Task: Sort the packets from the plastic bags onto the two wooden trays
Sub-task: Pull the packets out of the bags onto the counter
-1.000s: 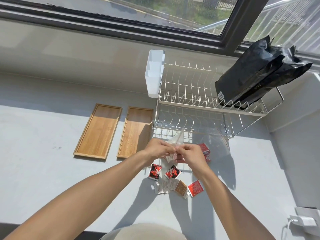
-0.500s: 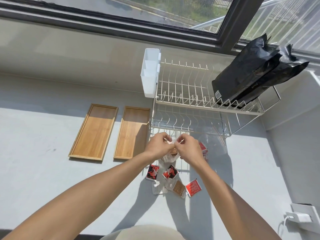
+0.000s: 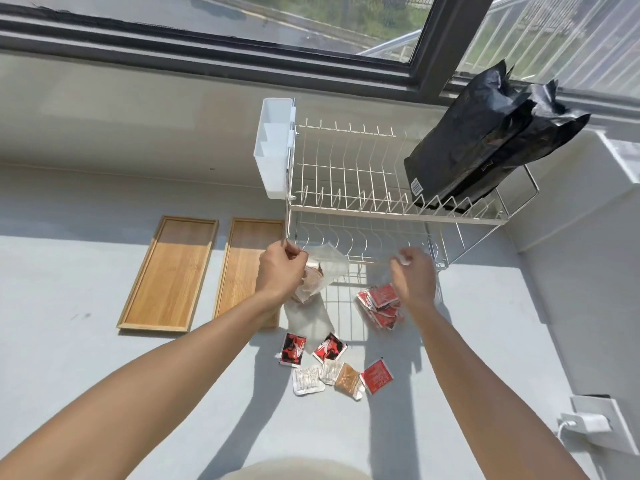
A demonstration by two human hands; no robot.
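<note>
Two empty wooden trays, the left tray (image 3: 169,275) and the right tray (image 3: 247,258), lie side by side on the grey counter. My left hand (image 3: 280,271) grips a clear plastic bag (image 3: 323,268) with brownish packets inside, held just right of the right tray. My right hand (image 3: 412,277) is closed on a small white scrap, above a heap of red packets (image 3: 379,303) in another clear bag. Nearer to me lie loose packets: two red-and-black packets (image 3: 292,349), a white packet (image 3: 308,379), a brown packet (image 3: 348,375) and a red packet (image 3: 376,375).
A white wire dish rack (image 3: 363,209) stands right behind my hands, with a white cutlery holder (image 3: 275,147) on its left side and black bags (image 3: 485,147) on its top tier. A white charger (image 3: 585,424) is plugged in at the lower right.
My hands were together on the top of the clear bag. They have pulled apart: the left keeps the bag, the right has moved right with a white scrap.
</note>
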